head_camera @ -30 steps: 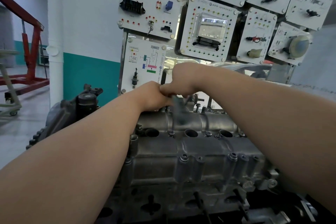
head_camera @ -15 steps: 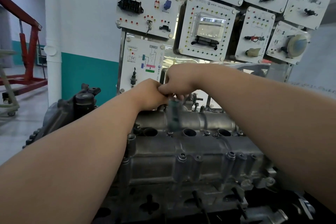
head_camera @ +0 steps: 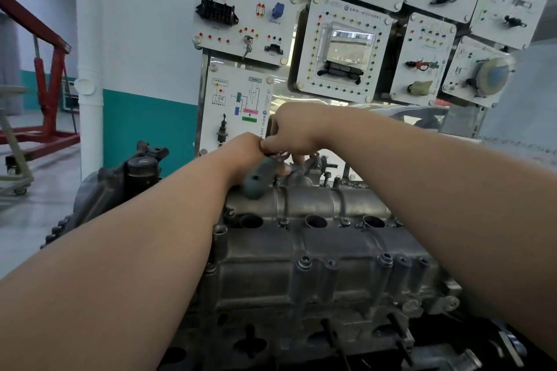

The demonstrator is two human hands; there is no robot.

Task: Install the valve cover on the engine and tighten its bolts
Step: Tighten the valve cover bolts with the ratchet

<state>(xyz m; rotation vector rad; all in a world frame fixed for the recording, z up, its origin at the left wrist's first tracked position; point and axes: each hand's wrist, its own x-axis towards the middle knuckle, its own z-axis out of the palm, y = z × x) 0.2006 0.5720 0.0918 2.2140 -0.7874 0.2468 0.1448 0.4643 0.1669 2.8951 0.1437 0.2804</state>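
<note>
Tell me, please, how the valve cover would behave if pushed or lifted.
The valve cover looks like thick cast metal: probably stiff and heavy. It lies broad and flat on the engine with bolts in it, so a push should hardly shift it.

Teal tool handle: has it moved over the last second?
Yes. The teal handle swung left; its free end is now above the leftmost plug hole.

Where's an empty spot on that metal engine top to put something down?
The strip of the valve cover between the round holes and the near row of bolt posts is bare. The far edge is crowded: left hand, right hand and tool meet there.
</note>
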